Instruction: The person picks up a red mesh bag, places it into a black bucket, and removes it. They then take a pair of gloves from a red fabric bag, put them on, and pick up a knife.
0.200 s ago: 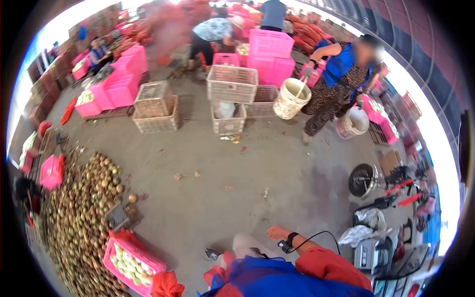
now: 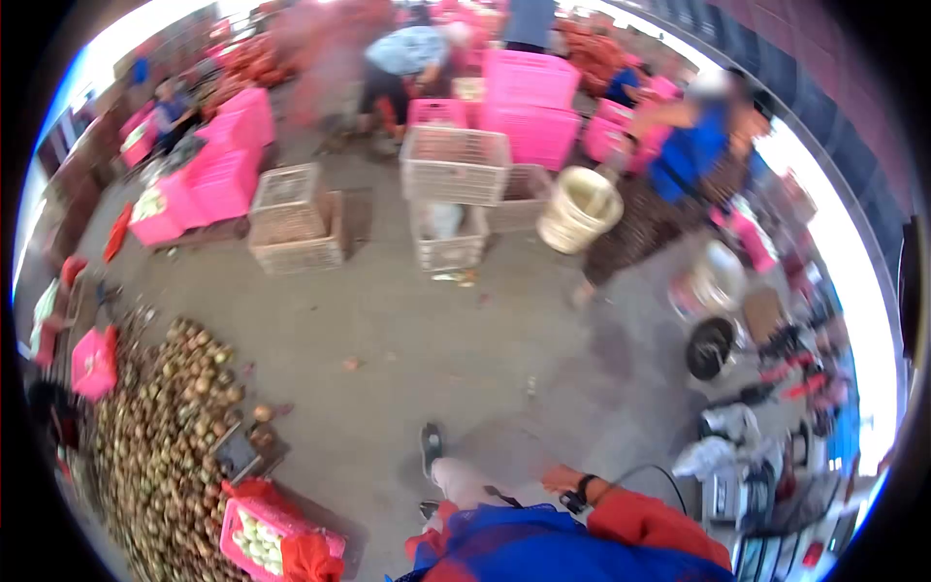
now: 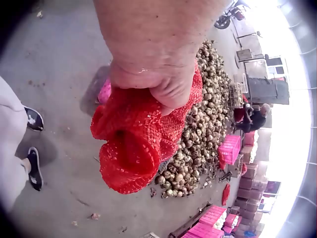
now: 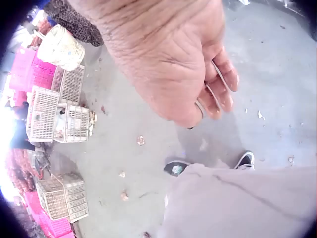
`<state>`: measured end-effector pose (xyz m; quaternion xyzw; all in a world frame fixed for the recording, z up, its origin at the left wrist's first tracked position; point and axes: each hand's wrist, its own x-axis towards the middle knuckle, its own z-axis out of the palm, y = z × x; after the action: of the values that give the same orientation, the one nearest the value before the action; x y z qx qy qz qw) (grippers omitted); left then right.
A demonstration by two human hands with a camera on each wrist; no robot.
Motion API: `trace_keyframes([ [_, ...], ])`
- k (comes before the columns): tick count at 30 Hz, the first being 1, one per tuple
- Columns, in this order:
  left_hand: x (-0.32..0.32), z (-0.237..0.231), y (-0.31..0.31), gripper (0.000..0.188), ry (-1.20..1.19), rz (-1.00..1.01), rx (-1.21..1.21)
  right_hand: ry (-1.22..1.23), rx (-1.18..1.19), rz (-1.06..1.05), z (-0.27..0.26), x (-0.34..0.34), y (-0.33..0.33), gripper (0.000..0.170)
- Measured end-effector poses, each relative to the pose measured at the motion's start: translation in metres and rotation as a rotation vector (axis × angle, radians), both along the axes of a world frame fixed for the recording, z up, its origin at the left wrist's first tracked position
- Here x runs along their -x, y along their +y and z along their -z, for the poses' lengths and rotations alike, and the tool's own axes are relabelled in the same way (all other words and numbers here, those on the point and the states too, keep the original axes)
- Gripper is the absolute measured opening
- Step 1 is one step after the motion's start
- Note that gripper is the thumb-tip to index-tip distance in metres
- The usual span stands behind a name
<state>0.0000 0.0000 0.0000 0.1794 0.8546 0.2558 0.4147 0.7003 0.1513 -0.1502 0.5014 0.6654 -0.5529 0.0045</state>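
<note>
Your shoe (image 2: 432,448) has just come forward, so you seem to be walking, your left hand (image 3: 154,74) gripping a red net bag (image 3: 148,130), right hand (image 4: 176,74) loose and empty.

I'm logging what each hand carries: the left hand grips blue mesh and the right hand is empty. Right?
No: the mesh is red, as the left wrist view shows. The left hand does grip it; the right hand is empty.

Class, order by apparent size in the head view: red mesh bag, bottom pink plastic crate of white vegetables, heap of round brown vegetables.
1. Brown heap
2. Pink crate, partly covered
3. Red mesh bag
</note>
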Motion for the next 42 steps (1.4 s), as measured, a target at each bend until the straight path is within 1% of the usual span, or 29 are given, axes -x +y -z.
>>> trace_keyframes([
  [1,0.024,0.027,0.023,0.061,-0.284,-0.228,-0.242,-0.146,0.034,-0.118,-0.016,0.006,-0.007,0.018],
  [2,0.045,0.047,0.043,0.062,-0.76,-0.584,-0.563,-0.263,-0.174,-0.402,-0.008,0.016,0.007,0.021],
  [3,0.053,0.055,0.055,0.063,-0.969,-0.712,-0.727,-0.461,0.187,-0.312,-0.028,0.031,0.045,0.019],
  [5,0.069,0.085,0.092,0.043,-0.815,-1.011,-0.579,-0.163,0.728,0.756,-0.038,0.056,0.116,0.017],
  [6,0.068,0.09,0.118,0.04,-0.846,-1.039,-0.678,-0.163,0.717,0.696,-0.034,0.073,0.162,0.017],
  [7,0.074,0.084,0.136,0.042,-0.74,-1.083,-0.653,-0.19,0.683,0.679,-0.043,0.089,0.197,0.018],
  [8,0.079,0.085,0.147,0.044,-0.713,-1.07,-0.66,-0.22,0.639,0.673,-0.048,0.104,0.234,0.026],
  [10,0.079,0.096,0.179,0.045,-0.706,-1.08,-0.698,-0.175,0.526,0.601,-0.069,0.141,0.315,0.026],
  [11,0.082,0.112,0.182,0.047,-0.674,-1.145,-0.634,-0.121,0.447,0.555,-0.075,0.163,0.357,0.026],
  [12,0.088,0.122,0.194,0.048,-0.644,-1.208,-0.565,-0.12,0.431,0.528,-0.078,0.181,0.4,0.026],
  [13,0.092,0.13,0.201,0.052,-0.737,-1.144,-0.63,-0.049,0.421,0.466,-0.079,0.197,0.441,0.027],
  [15,0.107,0.143,0.222,0.052,-0.686,-1.242,-0.589,0.026,0.407,0.405,-0.08,0.243,0.51,0.027],
  [17,0.149,0.149,0.253,0.051,-0.741,-1.201,-0.632,-0.017,0.226,0.496,-0.088,0.294,0.562,0.027],
  [19,0.196,0.165,0.283,0.051,-0.777,-1.149,-0.647,-0.024,0.189,0.492,-0.088,0.348,0.604,0.026],
  [21,0.233,0.165,0.305,0.05,-0.832,-1.096,-0.71,-0.067,0.193,0.452,-0.092,0.372,0.626,0.025],
  [22,0.276,0.162,0.315,0.05,-1.505,-0.555,-1.164,-0.086,0.276,0.414,-0.085,0.392,0.638,0.025],
  [24,0.313,0.157,0.364,0.049,-1.07,-1.038,-0.899,-0.09,0.366,0.392,-0.074,0.432,0.65,0.025],
  [25,0.33,0.148,0.389,0.048,-0.845,-1.208,-0.711,-0.113,0.424,0.398,-0.073,0.443,0.652,0.022],
  [27,0.367,0.13,0.433,0.05,-0.771,-1.221,-0.685,-0.142,0.478,0.409,-0.066,0.457,0.656,0.019],
  [28,0.382,0.102,0.464,0.051,-0.735,-1.227,-0.671,-0.159,0.489,0.358,-0.058,0.458,0.656,0.018],
  [29,0.4,0.095,0.488,0.051,-0.737,-1.236,-0.672,-0.177,0.499,0.301,-0.044,0.457,0.656,0.017],
  [31,0.436,0.089,0.529,0.052,-0.695,-1.227,-0.754,-0.33,0.1,-0.377,0.05,0.404,0.675,0.025],
  [32,0.455,0.105,0.545,0.049,-0.72,-1.187,-0.949,-0.383,-0.156,-0.638,0.075,0.392,0.687,0.029],
  [35,0.481,0.104,0.593,0.049,-0.774,-1.169,-0.978,-0.296,-0.253,-0.74,0.082,0.424,0.771,0.034],
  [36,0.495,0.118,0.6,0.049,-0.79,-1.087,-1.006,-0.256,-0.285,-0.768,0.086,0.442,0.785,0.038],
  [37,0.498,0.11,0.614,0.048,-0.771,-1.143,-0.902,-0.368,-0.22,-0.841,0.091,0.47,0.817,0.037],
  [39,0.513,0.108,0.666,0.048,-0.776,-1.236,-0.782,-0.588,-0.091,-1.013,0.015,0.579,0.891,0.036],
  [41,0.535,0.119,0.7,0.048,-0.787,-1.27,-0.733,-0.399,-0.449,-0.996,-0.013,0.649,0.968,0.032],
  [42,0.549,0.115,0.721,0.048,-0.788,-1.275,-0.728,-0.324,-0.082,-0.478,-0.033,0.689,1.006,0.03],
])
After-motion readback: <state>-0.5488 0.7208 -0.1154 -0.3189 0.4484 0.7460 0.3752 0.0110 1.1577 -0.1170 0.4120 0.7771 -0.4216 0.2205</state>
